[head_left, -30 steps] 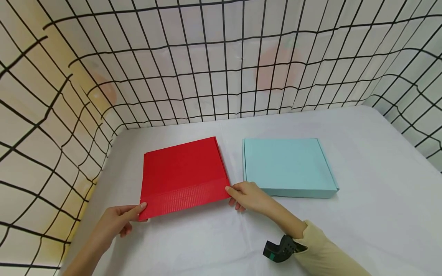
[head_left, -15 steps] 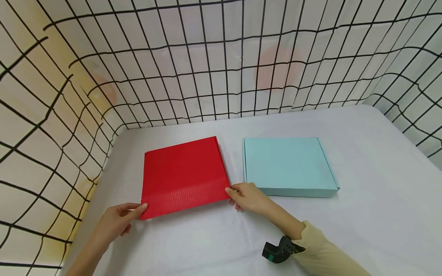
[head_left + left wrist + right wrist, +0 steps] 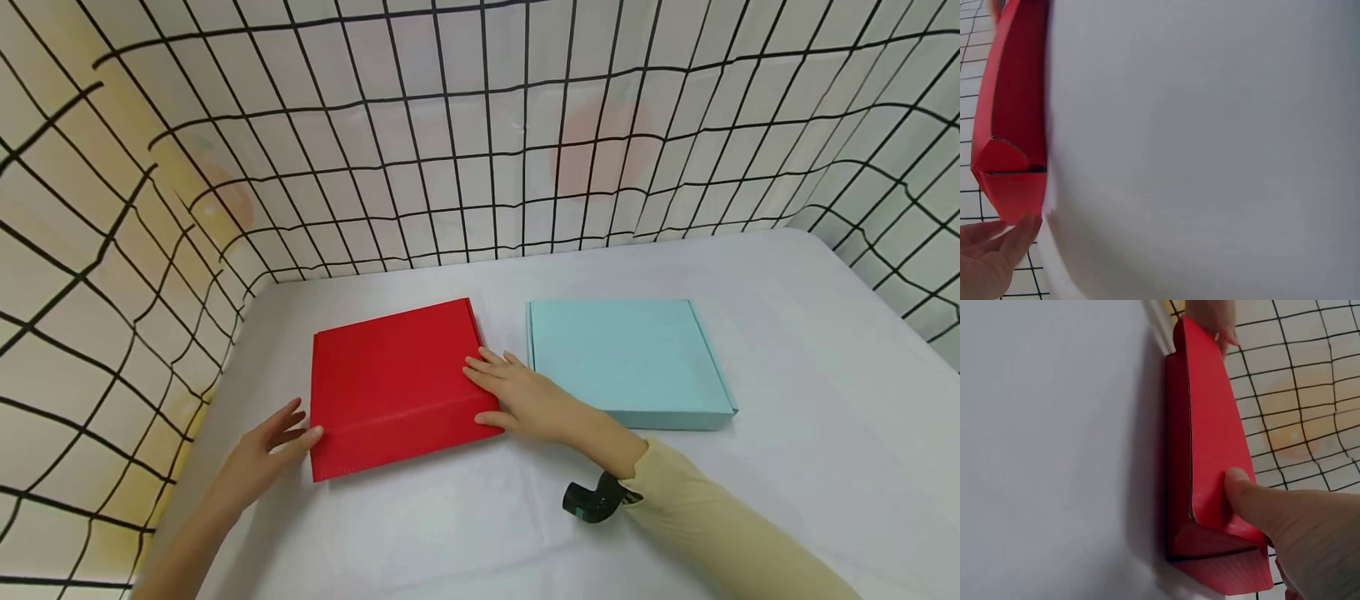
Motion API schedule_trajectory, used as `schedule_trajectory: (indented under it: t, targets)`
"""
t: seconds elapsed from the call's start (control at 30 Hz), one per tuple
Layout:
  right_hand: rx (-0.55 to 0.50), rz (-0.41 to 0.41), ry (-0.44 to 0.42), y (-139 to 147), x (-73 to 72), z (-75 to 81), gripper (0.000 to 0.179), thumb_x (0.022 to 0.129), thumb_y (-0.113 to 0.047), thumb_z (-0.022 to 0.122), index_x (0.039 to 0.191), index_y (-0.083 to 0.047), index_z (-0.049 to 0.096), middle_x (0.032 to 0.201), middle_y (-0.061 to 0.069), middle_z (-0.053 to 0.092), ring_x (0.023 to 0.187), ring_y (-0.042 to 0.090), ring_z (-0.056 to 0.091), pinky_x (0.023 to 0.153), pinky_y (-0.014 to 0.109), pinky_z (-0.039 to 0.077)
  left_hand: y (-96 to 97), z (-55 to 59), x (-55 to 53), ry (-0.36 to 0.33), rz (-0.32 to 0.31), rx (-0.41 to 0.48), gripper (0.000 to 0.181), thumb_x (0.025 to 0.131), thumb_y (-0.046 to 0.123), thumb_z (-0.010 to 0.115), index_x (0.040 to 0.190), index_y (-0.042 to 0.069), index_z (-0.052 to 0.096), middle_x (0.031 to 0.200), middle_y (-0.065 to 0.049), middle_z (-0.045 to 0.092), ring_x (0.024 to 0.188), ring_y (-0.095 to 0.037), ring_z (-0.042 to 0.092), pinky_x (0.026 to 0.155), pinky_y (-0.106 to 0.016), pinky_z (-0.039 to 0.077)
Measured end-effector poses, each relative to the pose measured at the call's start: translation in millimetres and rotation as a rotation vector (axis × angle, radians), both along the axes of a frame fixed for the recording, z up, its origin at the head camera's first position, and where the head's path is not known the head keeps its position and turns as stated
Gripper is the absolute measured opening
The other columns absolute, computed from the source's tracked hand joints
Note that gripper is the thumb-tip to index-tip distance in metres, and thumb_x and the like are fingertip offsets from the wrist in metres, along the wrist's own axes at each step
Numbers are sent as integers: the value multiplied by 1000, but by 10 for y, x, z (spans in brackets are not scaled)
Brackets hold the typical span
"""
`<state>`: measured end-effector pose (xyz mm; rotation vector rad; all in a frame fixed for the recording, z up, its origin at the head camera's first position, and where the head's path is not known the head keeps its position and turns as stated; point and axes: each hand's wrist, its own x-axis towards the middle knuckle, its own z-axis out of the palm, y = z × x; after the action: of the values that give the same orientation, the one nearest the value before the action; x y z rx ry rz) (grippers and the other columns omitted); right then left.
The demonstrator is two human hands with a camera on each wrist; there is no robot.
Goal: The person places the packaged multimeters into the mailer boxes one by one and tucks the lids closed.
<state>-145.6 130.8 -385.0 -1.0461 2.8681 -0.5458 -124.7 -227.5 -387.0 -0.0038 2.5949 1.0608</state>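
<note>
A flat red cardboard box [image 3: 397, 367] lies on the white-covered table, slightly turned, with a fold line across its top near the front edge. My right hand [image 3: 528, 400] rests on its right side with the fingers spread; in the right wrist view the thumb [image 3: 1241, 487] presses on the lid. By the front left corner my left hand [image 3: 258, 467] stands with loosely extended fingers, the thumb tip right at the box's edge. Its fingertips [image 3: 1025, 225] meet the side wall in the left wrist view. A narrow dark gap shows at the box's corner there.
A closed pale blue cardboard box [image 3: 622, 358] lies to the right of the red one, partly behind my right forearm. Black grid netting [image 3: 487, 150] over a pale backdrop borders the table at the back and sides. A black device [image 3: 592, 502] sits on my right wrist.
Both hands have let go of the lid's front edge, which now slopes down at the front. My right hand has moved up onto the lid; my left fingers have spread beside the box.
</note>
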Motion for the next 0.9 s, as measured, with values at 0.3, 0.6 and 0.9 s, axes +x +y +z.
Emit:
schedule_trajectory:
  t: [0.3,0.6,0.9]
  targets:
    - [-7,96,-219,17,-160,12,61,89,-28,58,140,-5,33,148,9,27,139,23,18,111,40,19,-5,16,-152,-108,23,253,73,92,40,48,146,6,13,144,-22,30,120,-30,46,89,-35,48]
    - [2,108,-253,77,-208,90,60,88,-25,59,139,-7,34,145,7,33,138,24,20,111,41,18,46,-69,-146,-107,20,281,78,88,37,57,146,7,15,139,-23,36,117,-31,47,84,-31,51]
    - [31,103,-200,83,-246,87,57,87,-23,61,137,-7,39,141,7,39,135,23,27,110,42,21,58,-58,-169,-83,-36,254,79,87,37,58,145,5,15,137,-22,39,119,-35,44,85,-33,50]
